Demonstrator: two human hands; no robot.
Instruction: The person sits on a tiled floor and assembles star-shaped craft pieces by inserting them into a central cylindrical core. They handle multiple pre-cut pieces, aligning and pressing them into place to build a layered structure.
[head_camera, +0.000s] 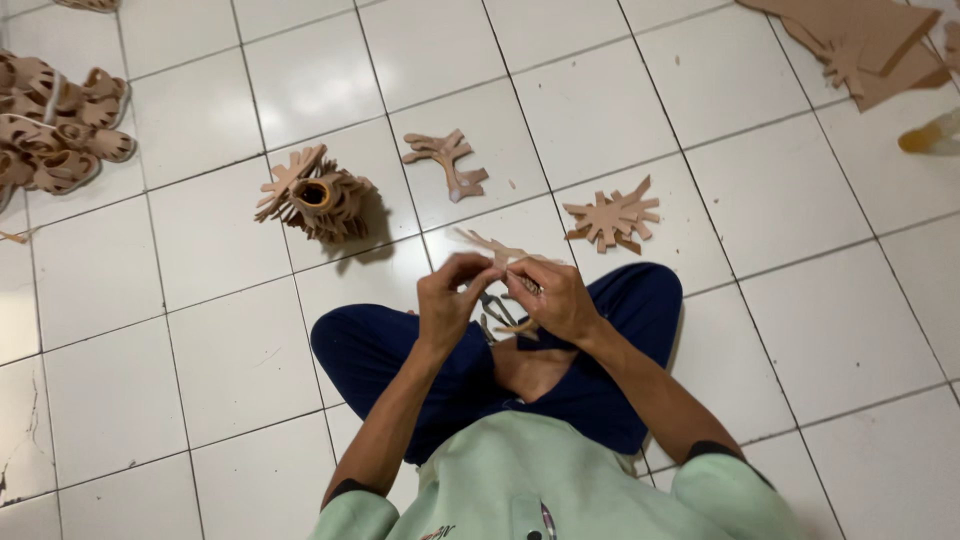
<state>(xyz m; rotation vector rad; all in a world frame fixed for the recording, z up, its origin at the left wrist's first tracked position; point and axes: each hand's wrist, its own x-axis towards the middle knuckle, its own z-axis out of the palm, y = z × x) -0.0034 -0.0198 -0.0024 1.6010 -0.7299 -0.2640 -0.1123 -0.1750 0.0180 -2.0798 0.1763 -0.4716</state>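
both hands, left hand (447, 298) and right hand (556, 300), pinch a tan cutout (497, 252) over the lap. looks thin, light, floppy; best held by its strap ends. more cutouts (612, 215) on far floor (800, 300).

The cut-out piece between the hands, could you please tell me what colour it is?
The cut-out piece is light tan, seen only in the head view, pinched by the left hand and right hand.
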